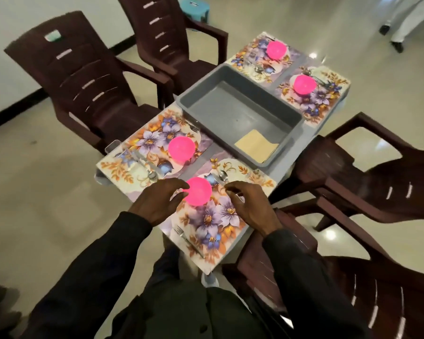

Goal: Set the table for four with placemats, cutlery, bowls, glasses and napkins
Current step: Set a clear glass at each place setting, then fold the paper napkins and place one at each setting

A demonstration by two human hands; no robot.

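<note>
L hand (157, 204) fingers spread, tips at pink bowl (198, 193); R hand (247, 206) loosely curled, looks empty. Nudge bowl to placemat (213, 221) centre, gently.

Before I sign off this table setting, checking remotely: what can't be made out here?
Head view:
- Far cutlery: too small and blurred to count.
- Clear glass: faint, blurred outline; other glasses undetectable.
- Folded napkins in grey tub: stack hides its count.
- Right hand: curled fingers hide whether it holds anything.
</note>
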